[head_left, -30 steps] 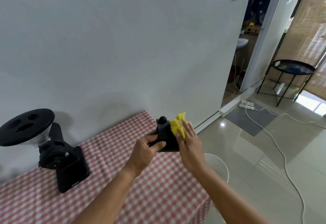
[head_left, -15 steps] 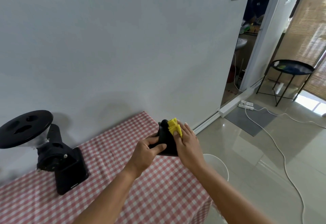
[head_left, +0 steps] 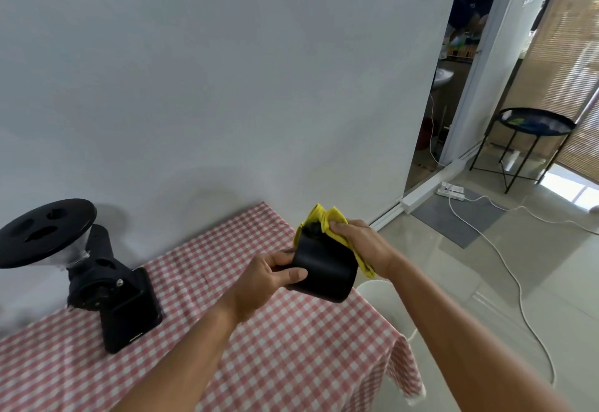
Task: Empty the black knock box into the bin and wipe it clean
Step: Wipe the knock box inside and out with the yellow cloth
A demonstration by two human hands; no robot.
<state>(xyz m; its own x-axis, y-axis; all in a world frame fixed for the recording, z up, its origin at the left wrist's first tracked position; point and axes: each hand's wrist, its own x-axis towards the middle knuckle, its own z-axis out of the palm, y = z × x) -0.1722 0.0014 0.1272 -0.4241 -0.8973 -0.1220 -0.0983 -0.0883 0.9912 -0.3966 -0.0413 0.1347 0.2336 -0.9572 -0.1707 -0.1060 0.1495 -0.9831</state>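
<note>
Head view, looking down past two bare forearms at a bench (head_left: pixel 291 353) w/ a red-and-white check cover, set against a white wall. The L hand (head_left: pixel 267 277) grips a black box (head_left: pixel 324 269), thumb on the near side, fingers curled round its far side. The box is held in the air over the bench's far right corner, tilted, mouth facing away twd the wall. The R hand (head_left: pixel 361 243) has its fingers (head_left: pixel 338 226) clamped on a yellow cloth (head_left: pixel 329 217), bunched at the mouth and trailing down the box's right side. The inside of the box is hidden. A white bin (head_left: pixel 372 286) stands on the floor just past the bench's right edge, partly behind the R arm. A black grinder (head_left: pixel 110 291) sits nr the bench's left back edge.

Step, as judged: wiping; emptying prob. done. Next calls for a firm L grip while the cloth works round the rim and inner wall, turning the box to reach every side.
</note>
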